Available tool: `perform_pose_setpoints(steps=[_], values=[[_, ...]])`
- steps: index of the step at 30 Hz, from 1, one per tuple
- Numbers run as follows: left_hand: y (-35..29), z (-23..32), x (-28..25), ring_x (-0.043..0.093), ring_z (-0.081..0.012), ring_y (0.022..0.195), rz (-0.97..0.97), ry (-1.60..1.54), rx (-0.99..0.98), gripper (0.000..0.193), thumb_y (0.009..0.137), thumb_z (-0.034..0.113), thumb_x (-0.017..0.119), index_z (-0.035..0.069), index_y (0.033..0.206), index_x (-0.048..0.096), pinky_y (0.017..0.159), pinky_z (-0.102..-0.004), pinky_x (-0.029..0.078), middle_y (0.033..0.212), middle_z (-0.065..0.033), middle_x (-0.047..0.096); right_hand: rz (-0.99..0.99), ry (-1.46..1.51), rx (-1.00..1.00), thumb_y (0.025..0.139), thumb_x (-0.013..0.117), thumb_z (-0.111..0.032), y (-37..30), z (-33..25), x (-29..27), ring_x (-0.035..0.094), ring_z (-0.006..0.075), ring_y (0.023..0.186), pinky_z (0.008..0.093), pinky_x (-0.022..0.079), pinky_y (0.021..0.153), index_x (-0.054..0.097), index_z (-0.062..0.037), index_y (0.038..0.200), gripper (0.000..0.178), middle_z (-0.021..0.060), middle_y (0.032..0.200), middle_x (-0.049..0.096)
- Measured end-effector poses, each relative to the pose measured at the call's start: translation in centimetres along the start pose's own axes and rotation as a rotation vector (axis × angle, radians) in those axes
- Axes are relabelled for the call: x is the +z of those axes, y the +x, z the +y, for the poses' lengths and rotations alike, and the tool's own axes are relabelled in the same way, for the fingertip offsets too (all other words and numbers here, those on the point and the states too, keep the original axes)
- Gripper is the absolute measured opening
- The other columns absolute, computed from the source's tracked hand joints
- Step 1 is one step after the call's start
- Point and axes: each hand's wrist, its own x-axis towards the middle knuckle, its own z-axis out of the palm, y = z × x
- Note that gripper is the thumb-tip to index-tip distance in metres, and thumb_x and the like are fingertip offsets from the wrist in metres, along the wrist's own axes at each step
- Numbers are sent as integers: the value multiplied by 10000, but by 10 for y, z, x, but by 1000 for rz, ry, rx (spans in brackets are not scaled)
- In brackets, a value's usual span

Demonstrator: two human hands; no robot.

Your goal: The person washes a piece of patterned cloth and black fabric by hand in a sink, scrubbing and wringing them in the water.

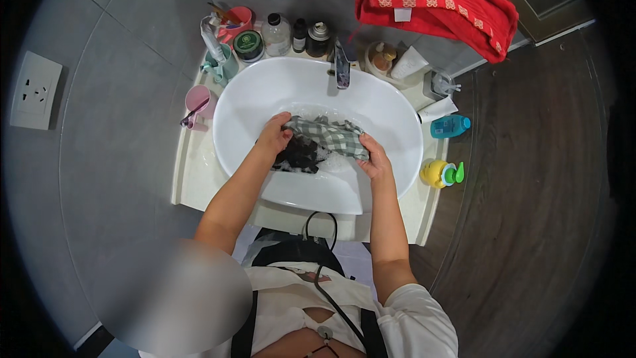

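Head view: a grey-and-white checked cloth point(328, 136) is held stretched between two bare hands above the soapy water point(341, 164) of a white oval basin point(392, 116). Its left end is gripped by the left hand point(273, 134), the fingers being closed on the edge; its right end is pinched between the thumb and fingers of the right hand point(375, 157). Whether the cloth's underside is touched by the water cannot be told. Below it, toward the wearer, a dark cloth point(298, 157) is seen lying bunched in the suds, partly covered by the checked one. The basin is overhung at its far side by a metal faucet point(342, 69). On the pale countertop point(199, 172), a pink cup point(200, 101) is placed left of the basin, while a blue bottle point(449, 126) and a yellow pump bottle point(434, 174) are placed at its right. A red towel point(430, 6) is hung beyond the faucet, to the right.
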Motion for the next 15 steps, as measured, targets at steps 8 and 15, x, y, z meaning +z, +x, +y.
perform_pose_setpoints(steps=[8,15], values=[[-6,-22,39,555,-159,707,-49,165,230,116,814,92,546,28,910,547,617,-258,463,743,-44,547,422,-348,-469,809,533,-119,80,62,-85,566,144,696,278,460,626,555,-51,997,201,51,815,601],[13,-72,4,507,-292,976,-307,1743,813,307,674,108,598,57,973,552,820,-386,411,1039,-135,540,238,-1211,-742,727,573,-82,38,65,-36,564,225,782,320,447,707,574,-80,943,216,94,851,585]])
